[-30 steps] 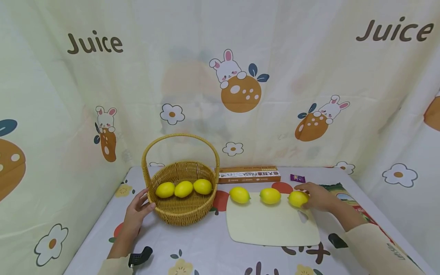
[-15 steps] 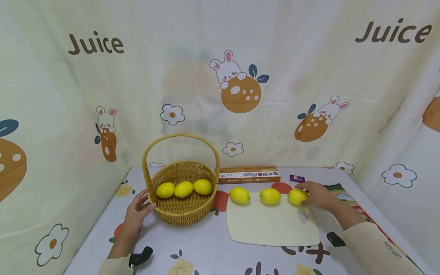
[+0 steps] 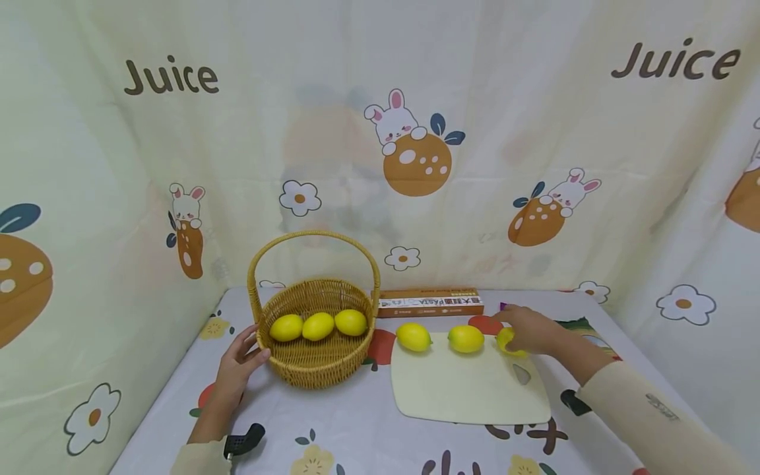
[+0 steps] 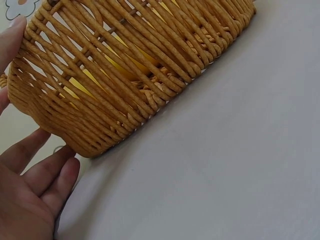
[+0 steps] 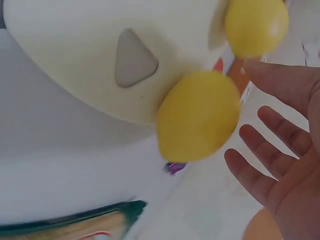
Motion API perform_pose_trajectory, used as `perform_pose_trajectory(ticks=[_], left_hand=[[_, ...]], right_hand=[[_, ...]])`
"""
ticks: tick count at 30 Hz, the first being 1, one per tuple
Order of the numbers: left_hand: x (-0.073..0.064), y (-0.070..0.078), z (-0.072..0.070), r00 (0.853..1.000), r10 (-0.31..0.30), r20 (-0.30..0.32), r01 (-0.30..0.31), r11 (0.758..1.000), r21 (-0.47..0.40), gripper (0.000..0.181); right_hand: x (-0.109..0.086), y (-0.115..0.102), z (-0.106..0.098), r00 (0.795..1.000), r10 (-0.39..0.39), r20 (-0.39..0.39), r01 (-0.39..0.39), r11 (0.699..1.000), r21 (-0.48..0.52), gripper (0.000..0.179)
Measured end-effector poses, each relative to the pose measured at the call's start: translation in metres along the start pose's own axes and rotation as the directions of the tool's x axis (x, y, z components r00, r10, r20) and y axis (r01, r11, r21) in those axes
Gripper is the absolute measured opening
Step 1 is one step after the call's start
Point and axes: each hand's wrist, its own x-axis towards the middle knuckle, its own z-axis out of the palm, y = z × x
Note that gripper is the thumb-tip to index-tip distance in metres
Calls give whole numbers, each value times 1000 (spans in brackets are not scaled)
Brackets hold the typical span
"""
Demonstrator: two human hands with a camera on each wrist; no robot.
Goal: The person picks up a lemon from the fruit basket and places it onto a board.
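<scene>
My left hand (image 3: 233,366) rests against the left side of a wicker basket (image 3: 315,376). In the left wrist view its fingers (image 4: 57,175) touch the woven outer wall fairly straight. Three lemons (image 3: 318,326) lie inside the basket. Over on the right, a cream cutting board (image 3: 469,389) has three more lemons along its far edge: a left one (image 3: 414,337), a middle one (image 3: 466,338) and a right one (image 3: 508,342). My right hand (image 3: 531,330) hovers at the right lemon and partly covers it. Seen from the right wrist, its fingers (image 5: 260,175) are spread, apart from that lemon (image 5: 200,117).
A long pasta box (image 3: 430,303) lies behind the board. A small purple packet (image 5: 175,167) sits behind the right lemon. A green and red bag (image 3: 594,336) lies along the table's right side. Printed curtains enclose the back and sides.
My right hand has shifted left and slightly away from me, hiding more of the right lemon and most of the purple packet. The left hand and basket stay put.
</scene>
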Motion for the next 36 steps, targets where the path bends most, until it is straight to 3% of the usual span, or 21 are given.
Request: perform_pose_trajectory(ticks=[9, 21, 32, 36], left_hand=[[0, 1, 0, 1000, 8, 6, -8, 1000, -12, 69], [0, 1, 0, 1000, -6, -1, 6, 1000, -10, 71], [0, 2, 0, 1000, -5, -12, 5, 1000, -1, 70], [0, 0, 0, 1000, -10, -8, 10, 1000, 5, 70]], right_hand=[[7, -48, -7, 986, -167, 2, 166, 979, -118, 48], [25, -114, -13, 969, -227, -97, 232, 972, 35, 43], [43, -161, -5, 938, -327, -111, 336, 939, 77, 40], [49, -172, 1, 918, -380, -110, 391, 914, 107, 38]])
